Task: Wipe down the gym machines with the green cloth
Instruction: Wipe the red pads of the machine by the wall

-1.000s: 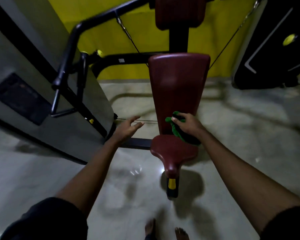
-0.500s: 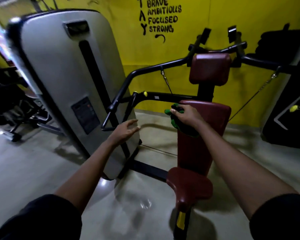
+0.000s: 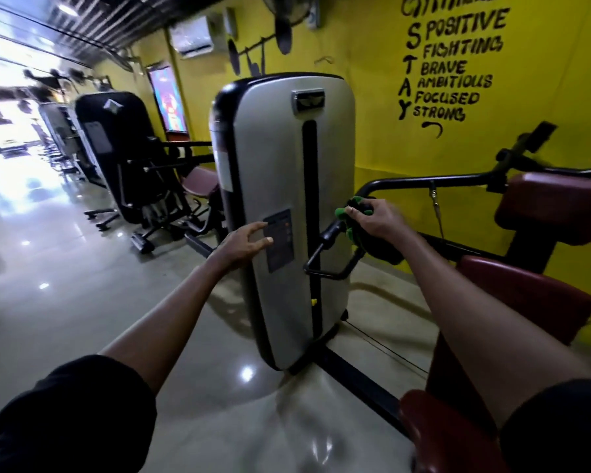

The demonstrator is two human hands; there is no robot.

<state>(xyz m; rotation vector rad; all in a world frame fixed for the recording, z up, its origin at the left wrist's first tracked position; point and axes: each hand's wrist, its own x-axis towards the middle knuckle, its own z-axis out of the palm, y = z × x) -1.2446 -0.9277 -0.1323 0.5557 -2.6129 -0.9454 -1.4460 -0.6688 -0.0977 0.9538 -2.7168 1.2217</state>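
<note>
Two hands: right hand fingers curled round green cloth at black handle; left hand fingers straight, spread.

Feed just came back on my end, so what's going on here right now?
A person is wiping a gym machine. Their right hand grips a crumpled green cloth at the black metal handle bar beside the tall grey weight-stack cover. The left hand is open, fingers straight, at the dark label panel on that cover; contact is unclear. The dark red padded seat sits to the right.
</note>
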